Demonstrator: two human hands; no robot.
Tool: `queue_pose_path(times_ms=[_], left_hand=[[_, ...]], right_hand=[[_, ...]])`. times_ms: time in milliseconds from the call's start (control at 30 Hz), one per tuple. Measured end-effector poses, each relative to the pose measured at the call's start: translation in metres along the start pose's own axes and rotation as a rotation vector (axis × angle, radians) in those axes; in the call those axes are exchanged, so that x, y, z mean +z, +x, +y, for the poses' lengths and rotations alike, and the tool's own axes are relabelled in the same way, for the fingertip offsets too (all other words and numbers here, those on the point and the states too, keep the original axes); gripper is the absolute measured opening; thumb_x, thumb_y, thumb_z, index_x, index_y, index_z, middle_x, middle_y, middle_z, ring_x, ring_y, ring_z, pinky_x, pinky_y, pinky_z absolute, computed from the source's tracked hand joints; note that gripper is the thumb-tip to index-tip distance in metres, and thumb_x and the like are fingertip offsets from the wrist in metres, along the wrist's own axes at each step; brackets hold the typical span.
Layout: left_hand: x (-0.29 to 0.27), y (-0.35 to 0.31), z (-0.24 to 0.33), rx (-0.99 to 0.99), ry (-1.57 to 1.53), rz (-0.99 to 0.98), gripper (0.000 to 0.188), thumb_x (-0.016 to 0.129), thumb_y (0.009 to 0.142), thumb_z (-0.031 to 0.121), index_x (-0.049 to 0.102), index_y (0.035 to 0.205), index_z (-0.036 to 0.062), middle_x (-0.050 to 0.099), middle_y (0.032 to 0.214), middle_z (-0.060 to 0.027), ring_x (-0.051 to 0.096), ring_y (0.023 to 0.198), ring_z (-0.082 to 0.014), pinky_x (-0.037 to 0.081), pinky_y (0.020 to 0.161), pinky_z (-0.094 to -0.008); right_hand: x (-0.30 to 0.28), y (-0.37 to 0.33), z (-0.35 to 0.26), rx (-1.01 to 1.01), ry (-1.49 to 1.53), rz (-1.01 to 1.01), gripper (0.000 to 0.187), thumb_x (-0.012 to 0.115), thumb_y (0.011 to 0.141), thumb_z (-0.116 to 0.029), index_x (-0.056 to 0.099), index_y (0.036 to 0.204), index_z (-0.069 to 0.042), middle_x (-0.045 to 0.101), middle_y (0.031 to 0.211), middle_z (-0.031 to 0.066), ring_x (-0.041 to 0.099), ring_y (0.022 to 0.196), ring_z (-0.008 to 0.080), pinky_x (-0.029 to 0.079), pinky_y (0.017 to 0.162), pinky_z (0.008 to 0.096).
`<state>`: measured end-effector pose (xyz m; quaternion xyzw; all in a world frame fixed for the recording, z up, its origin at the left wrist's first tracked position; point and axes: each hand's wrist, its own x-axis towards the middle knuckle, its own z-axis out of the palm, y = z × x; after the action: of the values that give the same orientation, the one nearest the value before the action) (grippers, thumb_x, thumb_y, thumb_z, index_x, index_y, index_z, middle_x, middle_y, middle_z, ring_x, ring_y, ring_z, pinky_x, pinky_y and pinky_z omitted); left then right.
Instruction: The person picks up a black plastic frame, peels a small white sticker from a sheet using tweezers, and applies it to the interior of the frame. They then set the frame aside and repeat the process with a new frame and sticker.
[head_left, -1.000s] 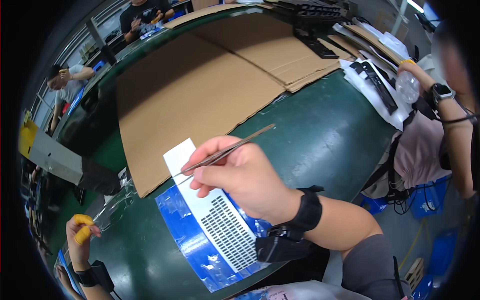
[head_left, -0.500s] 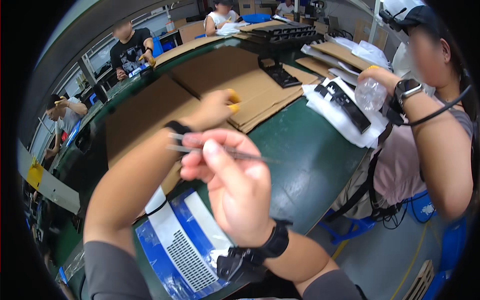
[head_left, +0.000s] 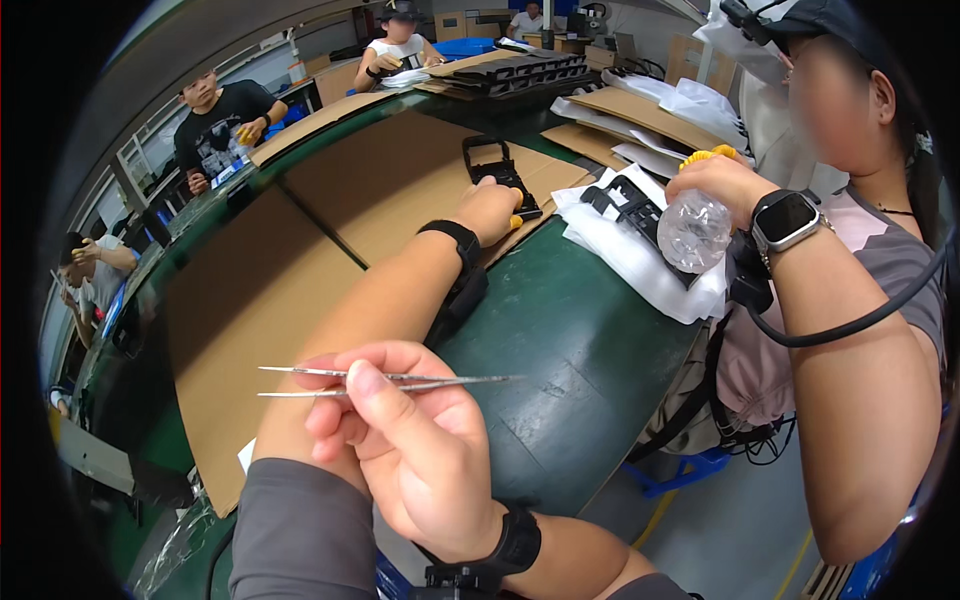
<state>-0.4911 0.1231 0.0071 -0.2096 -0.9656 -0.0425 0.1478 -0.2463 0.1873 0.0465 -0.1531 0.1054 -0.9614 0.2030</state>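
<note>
My left hand (head_left: 486, 210) reaches across the cardboard, its fingers closed on the near end of a black plastic frame (head_left: 488, 154). Yellow covers show on its fingertips; part of the grip is hidden under the hand. Nearer to me, above my left forearm, my right hand (head_left: 425, 440) pinches metal tweezers (head_left: 440, 381) between thumb and fingers. The two prongs at the left end stand apart, and the other end points right over the green table (head_left: 560, 340).
Large cardboard sheets (head_left: 260, 290) cover the table's left part. On the right, a co-worker's hand (head_left: 728, 185) holds a clear round plastic thing (head_left: 694, 232) over a black part (head_left: 630, 205) on white foam. Black trays (head_left: 520, 72) stand stacked at the back. Other people sit along the far edge.
My left hand has moved forward onto the black frame. My right hand has come lower and left with the tweezers. The view has shifted, and the blue-and-white panel is mostly out of sight.
</note>
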Motion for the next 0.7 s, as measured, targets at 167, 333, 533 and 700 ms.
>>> queue_pose_path(times_ms=[167, 333, 533, 700], left_hand=[[-0.038, -0.059, -0.005, 0.15, 0.152, 0.136, 0.011, 0.049, 0.07, 0.007, 0.057, 0.076, 0.0024, 0.056, 0.08, -0.0102, 0.049, 0.084, -0.025, 0.042, 0.072, -0.0334], [-0.125, -0.173, -0.001, 0.259, 0.125, 0.184, 0.011, 0.052, 0.066, 0.009, 0.052, 0.074, 0.0011, 0.049, 0.076, -0.0108, 0.044, 0.074, -0.0263, 0.039, 0.066, -0.0342], [-0.152, -0.335, 0.008, -0.016, 0.056, 0.218, 0.022, 0.06, 0.065, 0.002, 0.055, 0.086, 0.0046, 0.05, 0.074, -0.0082, 0.043, 0.066, -0.0259, 0.035, 0.058, -0.033], [-0.163, -0.399, 0.004, -0.194, 0.009, 0.124, 0.021, 0.063, 0.067, 0.008, 0.055, 0.086, 0.0023, 0.05, 0.073, -0.0089, 0.045, 0.067, -0.0258, 0.038, 0.059, -0.0321]], right_hand=[[0.008, -0.008, 0.013, 0.037, 0.008, -0.045, 0.014, 0.045, 0.084, -0.009, 0.051, 0.091, 0.002, 0.057, 0.089, 0.0174, 0.056, 0.067, 0.0169, 0.048, 0.056, 0.0269], [0.015, -0.006, 0.01, -0.039, -0.043, -0.084, 0.012, 0.049, 0.083, -0.009, 0.049, 0.09, 0.001, 0.057, 0.082, 0.0128, 0.057, 0.065, 0.0144, 0.049, 0.055, 0.0235], [0.016, -0.014, 0.029, 0.079, -0.386, -0.082, 0.012, 0.054, 0.081, -0.011, 0.052, 0.084, 0.0, 0.058, 0.074, 0.0085, 0.055, 0.057, 0.0107, 0.043, 0.047, 0.0191], [0.002, -0.028, 0.071, 0.357, -0.672, -0.107, 0.017, 0.056, 0.079, -0.015, 0.054, 0.08, 0.001, 0.057, 0.067, 0.0072, 0.054, 0.054, 0.009, 0.041, 0.043, 0.0179]])
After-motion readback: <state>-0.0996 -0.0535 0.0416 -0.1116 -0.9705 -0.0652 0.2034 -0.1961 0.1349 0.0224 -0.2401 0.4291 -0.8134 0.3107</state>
